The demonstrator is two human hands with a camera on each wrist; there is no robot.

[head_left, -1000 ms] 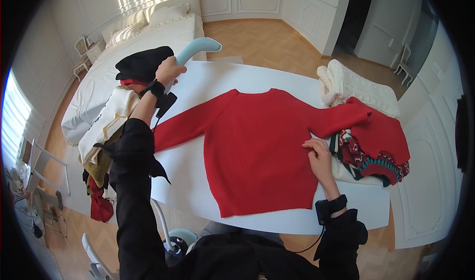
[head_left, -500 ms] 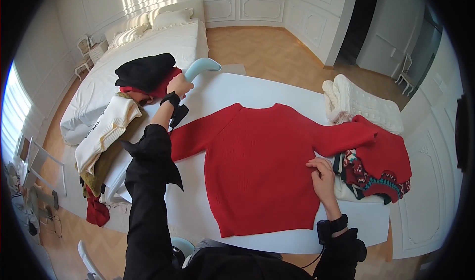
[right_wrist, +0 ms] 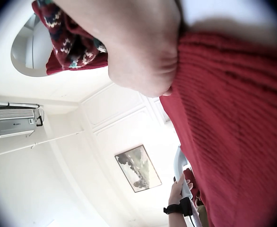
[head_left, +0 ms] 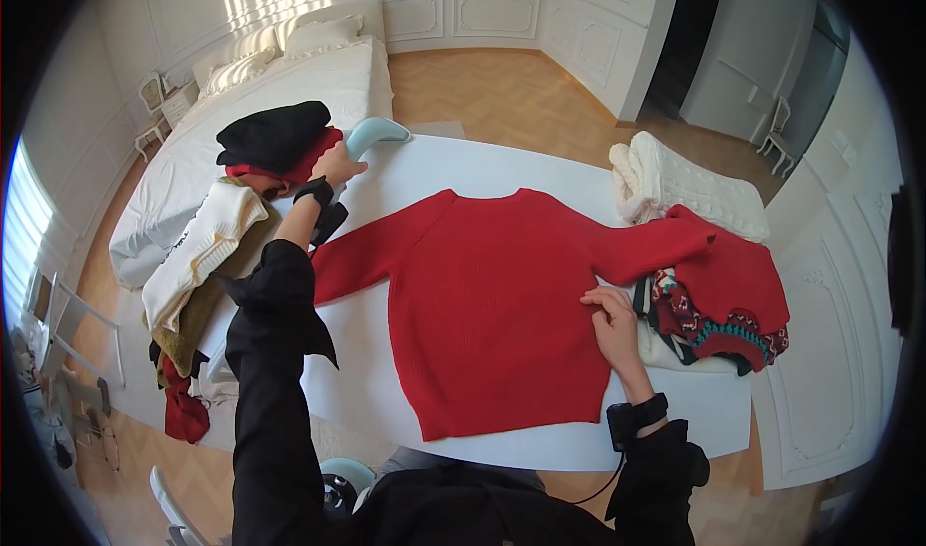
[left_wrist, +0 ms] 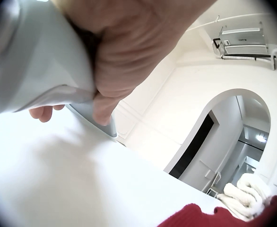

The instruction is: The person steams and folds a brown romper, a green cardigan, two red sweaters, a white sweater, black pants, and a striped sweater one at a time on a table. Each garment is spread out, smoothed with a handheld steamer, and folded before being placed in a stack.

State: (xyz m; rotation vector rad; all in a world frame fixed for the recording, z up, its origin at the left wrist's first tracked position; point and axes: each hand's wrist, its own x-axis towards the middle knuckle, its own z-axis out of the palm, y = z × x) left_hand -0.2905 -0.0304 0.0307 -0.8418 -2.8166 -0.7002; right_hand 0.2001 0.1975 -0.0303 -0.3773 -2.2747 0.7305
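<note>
A red ribbed sweater [head_left: 497, 305] lies spread flat on the white table [head_left: 347, 382], its left sleeve reaching toward the left arm. My left hand [head_left: 336, 165] grips the handle of a pale blue garment steamer [head_left: 378, 133], beyond that sleeve near the table's far left edge. In the left wrist view the steamer's grey-white body [left_wrist: 39, 61] fills the upper left, with fingers wrapped around it. My right hand [head_left: 615, 329] rests at the sweater's right side edge, fingers loosely bent. Its fingertips are hidden in the right wrist view.
On the right, a folded white cable-knit [head_left: 690, 184] and patterned sweaters [head_left: 714, 339] are piled, partly under the red sleeve. A stack at left holds black clothing [head_left: 275, 141] and a cream knit [head_left: 207, 247]. The steamer's base [head_left: 347, 478] stands below the front edge.
My left hand has lowered the steamer, bringing it nearer the table and the sweater's collar level. The right hand stays at the sweater's side. The head view has shifted slightly.
</note>
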